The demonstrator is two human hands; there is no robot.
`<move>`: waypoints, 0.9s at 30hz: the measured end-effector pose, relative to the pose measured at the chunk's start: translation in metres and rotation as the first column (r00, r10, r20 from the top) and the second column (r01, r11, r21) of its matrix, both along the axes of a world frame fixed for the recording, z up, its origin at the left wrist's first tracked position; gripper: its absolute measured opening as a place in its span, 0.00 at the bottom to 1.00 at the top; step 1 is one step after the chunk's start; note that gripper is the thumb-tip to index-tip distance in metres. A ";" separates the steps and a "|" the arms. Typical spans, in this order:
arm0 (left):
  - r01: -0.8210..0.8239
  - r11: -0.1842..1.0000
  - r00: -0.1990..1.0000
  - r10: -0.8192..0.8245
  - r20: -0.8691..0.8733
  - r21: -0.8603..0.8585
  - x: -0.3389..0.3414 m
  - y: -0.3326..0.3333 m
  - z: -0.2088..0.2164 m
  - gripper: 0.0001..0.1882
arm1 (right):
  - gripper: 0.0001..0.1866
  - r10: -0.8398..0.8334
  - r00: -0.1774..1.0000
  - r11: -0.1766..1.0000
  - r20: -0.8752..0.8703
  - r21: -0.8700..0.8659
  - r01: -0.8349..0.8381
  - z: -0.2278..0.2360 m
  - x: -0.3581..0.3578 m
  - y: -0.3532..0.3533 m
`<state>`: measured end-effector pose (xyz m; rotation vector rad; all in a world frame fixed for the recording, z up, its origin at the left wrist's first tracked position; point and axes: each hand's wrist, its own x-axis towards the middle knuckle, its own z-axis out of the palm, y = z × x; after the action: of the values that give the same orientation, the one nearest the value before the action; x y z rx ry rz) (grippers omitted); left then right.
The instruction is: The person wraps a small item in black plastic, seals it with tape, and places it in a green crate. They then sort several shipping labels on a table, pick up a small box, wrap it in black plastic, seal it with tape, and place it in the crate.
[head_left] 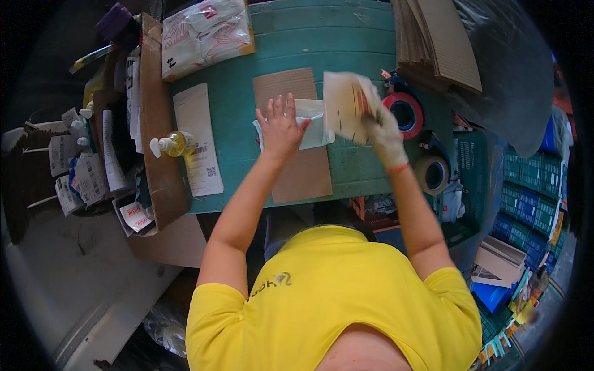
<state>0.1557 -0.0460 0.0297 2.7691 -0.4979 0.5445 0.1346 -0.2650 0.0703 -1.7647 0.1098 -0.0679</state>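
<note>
Green table [359,37]; left hand [279,128] pressing clear bag [314,123]; gloved right hand [383,133] lifting paper sheet [343,105]

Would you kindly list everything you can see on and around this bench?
table: one, teal, centre
cardboard sheet: one, brown, flat on table
plastic bag: one, clear, on the cardboard sheet under left hand
paper: one, white, lifted in right hand
label sheet: one, white, left on table
pump bottle: one, yellowish, on label sheet
tape rolls: two, red and tan, right edge
cardboard stack: brown, top right
crates: several, green and blue, right
left hand: bare, flat on bag
right hand: white glove, holding paper
</note>
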 end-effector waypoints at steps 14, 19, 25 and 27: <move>0.212 0.973 0.973 -0.219 -0.070 -0.096 0.003 0.028 -0.007 0.10 | 0.15 0.691 0.418 0.191 -0.590 -0.409 -0.892 -0.032 0.128 0.095; 0.056 0.975 0.950 -0.118 -0.289 -0.214 0.041 0.024 -0.044 0.11 | 0.13 0.425 0.876 0.676 0.229 -0.723 -0.139 0.015 0.034 0.081; 0.218 0.974 0.745 -0.202 -0.635 -0.053 0.058 0.030 -0.031 0.35 | 0.48 0.617 0.722 0.198 -0.314 -0.826 -0.528 -0.009 -0.119 0.107; 0.229 0.971 0.731 -0.216 -0.648 -0.066 0.054 0.029 -0.028 0.35 | 0.51 0.598 0.759 0.199 -0.259 -0.869 -0.454 -0.038 -0.133 0.102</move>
<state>0.2099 -0.0175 0.0015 2.6155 -0.6386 -0.4889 0.0018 -0.1634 0.0319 -2.8157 -0.8459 0.3423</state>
